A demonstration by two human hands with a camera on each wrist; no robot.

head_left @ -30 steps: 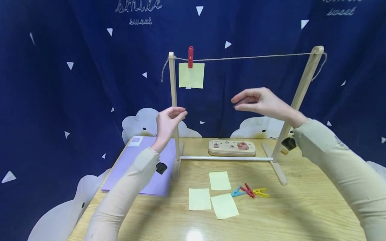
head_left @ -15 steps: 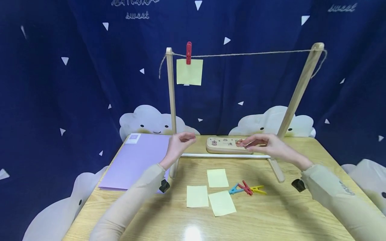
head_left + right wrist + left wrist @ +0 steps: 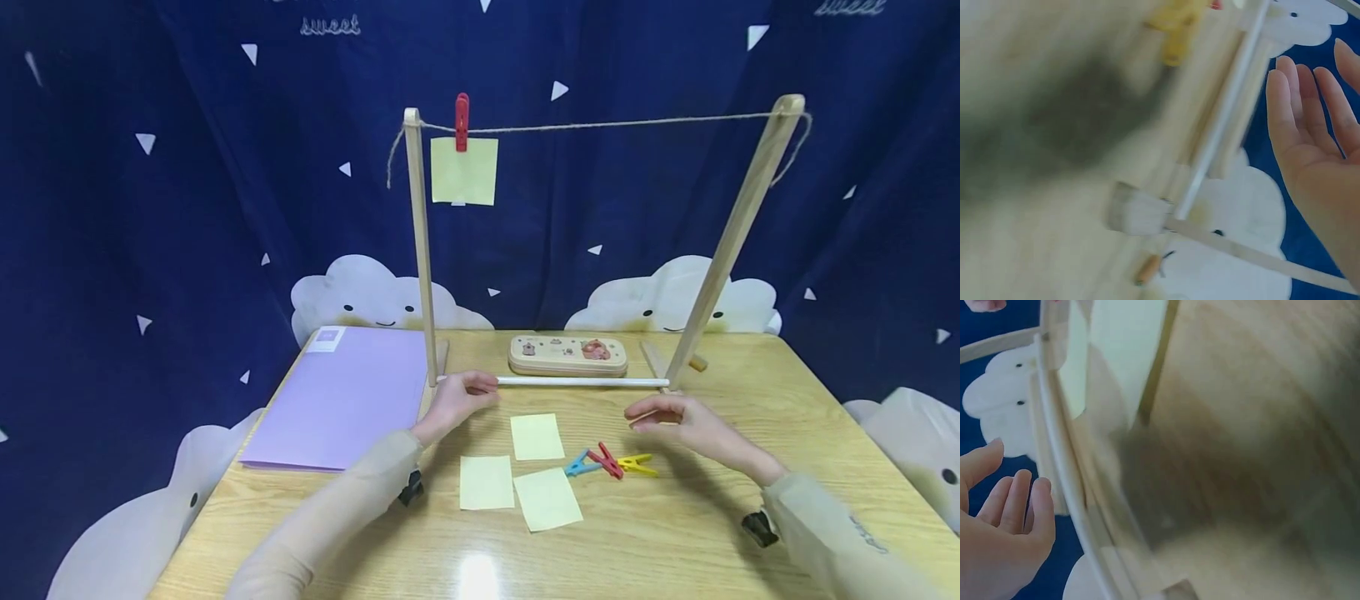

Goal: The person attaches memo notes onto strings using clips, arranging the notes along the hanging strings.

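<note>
My left hand hovers just above the table near the foot of the wooden stand's left post, fingers loosely bent and holding nothing. To the right, my right hand is also bare, above and behind the yellow clothespin. Beside that lie a red clothespin and a blue clothespin. Three pale yellow sticky notes lie between the hands. Another yellow sticky note hangs from the twine, held by a red clothespin. In the wrist views both hands show spread, relaxed fingers.
A purple folder lies at the table's left. Behind the stand's white crossbar sits a cream pencil case. The right post leans outward; a small orange-brown piece lies by its foot. A dark blue curtain closes the back.
Both hands have come down from near the hanging note toward the table. The right hand dropped farthest. The head view has tilted slightly; the notes and clothespins stay put.
</note>
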